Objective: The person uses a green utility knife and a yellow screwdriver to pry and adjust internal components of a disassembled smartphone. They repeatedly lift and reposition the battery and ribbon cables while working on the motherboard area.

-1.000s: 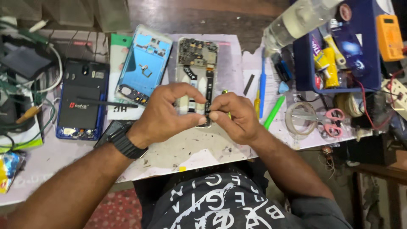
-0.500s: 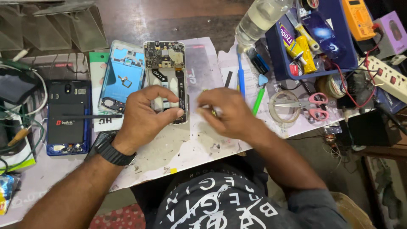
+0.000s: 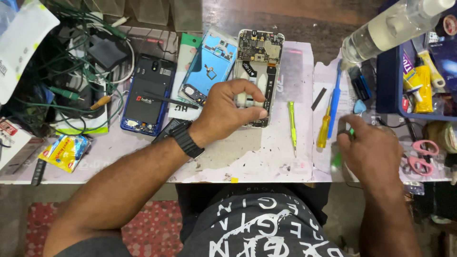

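An opened phone (image 3: 260,57), its circuit board bare, lies face down on the white mat (image 3: 266,157). My left hand (image 3: 228,110), a black watch on its wrist, presses on the phone's lower half, with thumb and forefinger around its edge. My right hand (image 3: 373,154) is off to the right near the table's front edge, fingers curled over a green tool (image 3: 336,161) that is mostly hidden under it. Whether it grips the tool is unclear. A thin yellow-green screwdriver (image 3: 292,124) lies loose on the mat between my hands.
A light-blue back cover (image 3: 209,66) and a dark-blue phone (image 3: 147,95) lie left of the opened phone. A blue-and-yellow screwdriver (image 3: 331,112), a clear bottle (image 3: 385,31), a blue tray (image 3: 397,81) and pink scissors (image 3: 421,159) are on the right. Tangled cables (image 3: 71,85) fill the left.
My right hand left the phone and moved right to the green tool. The yellow-green screwdriver now lies on the mat. My left hand stays on the phone.
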